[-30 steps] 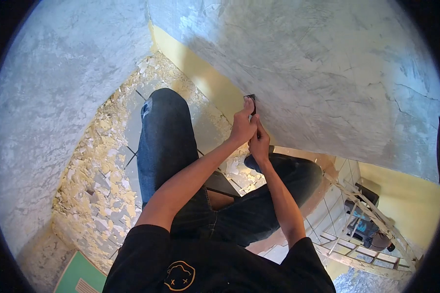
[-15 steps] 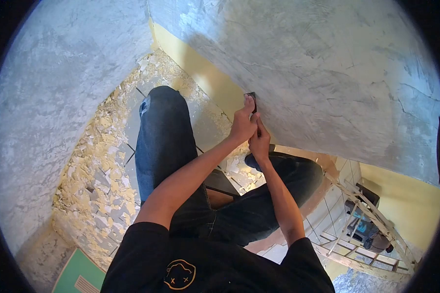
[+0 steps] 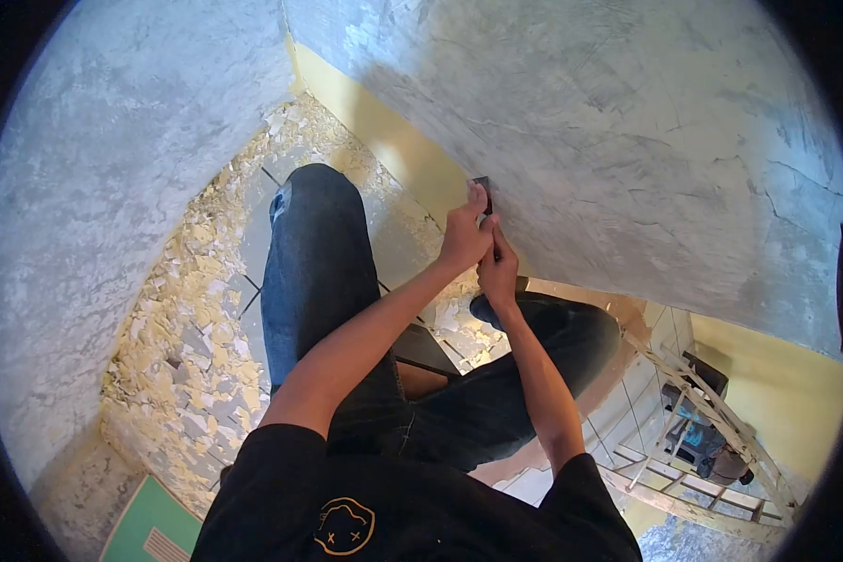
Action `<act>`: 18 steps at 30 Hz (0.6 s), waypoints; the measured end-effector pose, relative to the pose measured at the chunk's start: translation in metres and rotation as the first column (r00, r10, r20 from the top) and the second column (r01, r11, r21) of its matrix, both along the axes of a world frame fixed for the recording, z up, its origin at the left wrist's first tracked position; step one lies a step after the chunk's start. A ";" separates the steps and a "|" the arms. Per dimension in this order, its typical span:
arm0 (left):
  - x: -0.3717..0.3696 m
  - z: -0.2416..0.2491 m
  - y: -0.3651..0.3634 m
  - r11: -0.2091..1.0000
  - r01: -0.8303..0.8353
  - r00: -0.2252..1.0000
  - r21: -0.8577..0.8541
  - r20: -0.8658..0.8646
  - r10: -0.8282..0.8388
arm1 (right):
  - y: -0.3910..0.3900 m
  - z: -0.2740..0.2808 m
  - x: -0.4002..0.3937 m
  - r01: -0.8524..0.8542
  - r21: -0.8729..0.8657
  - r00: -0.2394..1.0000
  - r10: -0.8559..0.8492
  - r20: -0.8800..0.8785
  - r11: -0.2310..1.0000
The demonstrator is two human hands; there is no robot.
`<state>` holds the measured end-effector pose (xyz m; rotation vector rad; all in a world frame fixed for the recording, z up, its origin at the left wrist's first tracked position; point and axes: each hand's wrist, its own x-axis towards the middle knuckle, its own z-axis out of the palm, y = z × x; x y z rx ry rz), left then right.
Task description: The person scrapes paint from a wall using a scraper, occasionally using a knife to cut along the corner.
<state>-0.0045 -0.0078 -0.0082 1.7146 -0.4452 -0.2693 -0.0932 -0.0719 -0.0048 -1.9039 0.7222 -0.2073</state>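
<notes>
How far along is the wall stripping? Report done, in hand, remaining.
Looks done: the large grey area of the wall; pale flakes litter the floor. In hand: the left hand and right hand hold a dark flat tool at the wall, beside the yellow strip. Remaining: apparently that strip, low down. Whether the farther yellow wall counts, I cannot tell.

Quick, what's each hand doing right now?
Left hand: fingers against the dark tool at the wall; whether closed, cannot be told.
Right hand: closed, seemingly around the same tool's lower end.
</notes>
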 end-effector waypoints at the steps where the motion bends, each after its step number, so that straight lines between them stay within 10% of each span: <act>1: 0.002 0.007 0.003 0.999 0.018 0.998 -0.044 -0.067 -0.021 | 0.002 -0.002 0.001 0.000 -0.015 1.000 0.000 0.022 1.000; 13: -0.022 0.008 -0.002 0.999 0.000 0.982 -0.051 0.189 0.010 | 0.001 0.014 -0.029 0.087 0.156 0.996 -0.083 -0.029 0.984; 18: 0.030 0.037 0.016 0.999 -0.028 0.887 -0.020 -0.461 0.015 | 0.002 -0.011 0.032 -0.090 -0.166 0.993 0.100 0.056 0.982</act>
